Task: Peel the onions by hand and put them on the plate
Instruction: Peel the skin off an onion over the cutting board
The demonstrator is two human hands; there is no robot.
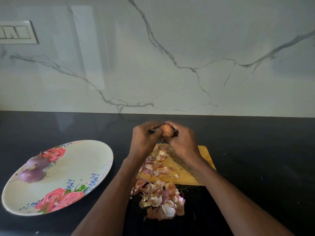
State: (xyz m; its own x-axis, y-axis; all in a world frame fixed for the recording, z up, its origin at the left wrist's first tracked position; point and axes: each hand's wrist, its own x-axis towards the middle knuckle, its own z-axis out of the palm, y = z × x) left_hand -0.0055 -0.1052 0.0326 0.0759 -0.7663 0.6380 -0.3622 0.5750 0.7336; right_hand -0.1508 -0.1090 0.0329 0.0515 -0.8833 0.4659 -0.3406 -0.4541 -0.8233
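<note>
Head view: hands (163,135) around onion (167,130)

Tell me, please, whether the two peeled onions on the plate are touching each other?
Cannot tell. In the head view the far peeled onion and the near peeled onion on the plate overlap, so neither contact nor a gap shows plainly.

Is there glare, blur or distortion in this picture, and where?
Head view: pale vertical glare on the marble wall and a faint sheen on the black counter; wide-angle bending curves the counter's back edge and stretches the plate; the onion held by the left hand and right hand looks soft.
</note>
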